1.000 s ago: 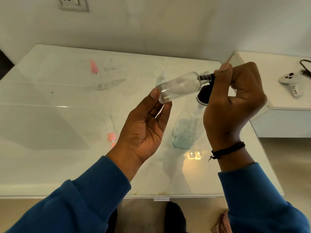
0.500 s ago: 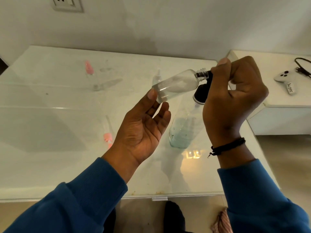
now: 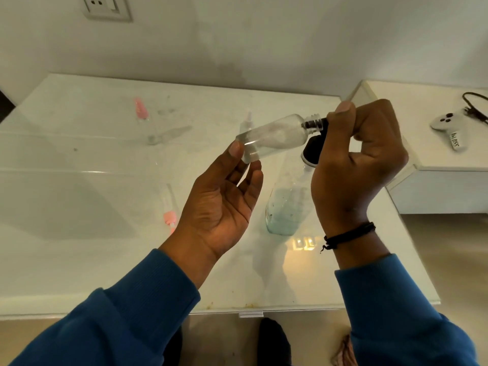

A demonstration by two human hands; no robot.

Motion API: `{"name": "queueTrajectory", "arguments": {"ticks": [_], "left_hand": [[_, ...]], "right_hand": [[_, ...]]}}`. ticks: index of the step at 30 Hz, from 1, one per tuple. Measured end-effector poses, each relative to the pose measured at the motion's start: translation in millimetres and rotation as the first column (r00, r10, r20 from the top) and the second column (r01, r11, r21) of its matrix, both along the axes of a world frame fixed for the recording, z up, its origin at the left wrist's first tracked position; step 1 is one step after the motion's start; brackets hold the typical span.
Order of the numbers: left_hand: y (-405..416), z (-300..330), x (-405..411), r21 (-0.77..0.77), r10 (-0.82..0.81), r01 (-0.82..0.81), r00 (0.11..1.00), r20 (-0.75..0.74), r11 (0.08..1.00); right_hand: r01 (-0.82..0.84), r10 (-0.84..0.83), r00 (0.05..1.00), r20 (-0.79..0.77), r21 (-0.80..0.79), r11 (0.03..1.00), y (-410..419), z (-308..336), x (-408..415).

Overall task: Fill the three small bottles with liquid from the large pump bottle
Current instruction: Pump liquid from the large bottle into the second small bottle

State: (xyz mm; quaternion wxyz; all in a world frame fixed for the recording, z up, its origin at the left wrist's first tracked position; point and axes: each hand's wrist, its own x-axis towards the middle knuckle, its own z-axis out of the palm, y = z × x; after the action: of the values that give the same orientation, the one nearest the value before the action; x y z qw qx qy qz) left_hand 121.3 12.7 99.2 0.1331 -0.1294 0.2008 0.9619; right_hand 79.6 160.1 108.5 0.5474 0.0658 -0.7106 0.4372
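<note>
A small clear bottle (image 3: 274,136) lies nearly level in the air above the glass table (image 3: 79,260). My left hand (image 3: 221,204) pinches its base between thumb and fingertips, palm up. My right hand (image 3: 356,159) grips a dark cap at its threaded neck. Just below the neck stands the large pump bottle (image 3: 286,210), with a black pump head and pale blue liquid low inside. A pink-capped small bottle (image 3: 141,113) stands at the back left, another pink-capped one (image 3: 169,213) sits beside my left wrist, and a pale-capped one (image 3: 247,124) is behind the held bottle.
A white side table (image 3: 435,159) adjoins on the right, carrying a white game controller (image 3: 449,125) and a black cable (image 3: 475,104). A wall socket (image 3: 105,6) is at the upper left. The glass table's front edge runs below my forearms.
The held bottle stays level between both hands. More of its neck thread shows beside my right thumb than before. My left fingers have uncurled a little.
</note>
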Motion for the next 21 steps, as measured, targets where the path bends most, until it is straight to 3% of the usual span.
{"name": "queueTrajectory", "arguments": {"ticks": [21], "left_hand": [[0,-2,0,0.007,-0.021,0.021,1.000,0.012,1.000]], "right_hand": [[0.072,-0.071,0.997,-0.020,0.060,0.996,1,-4,0]]}}
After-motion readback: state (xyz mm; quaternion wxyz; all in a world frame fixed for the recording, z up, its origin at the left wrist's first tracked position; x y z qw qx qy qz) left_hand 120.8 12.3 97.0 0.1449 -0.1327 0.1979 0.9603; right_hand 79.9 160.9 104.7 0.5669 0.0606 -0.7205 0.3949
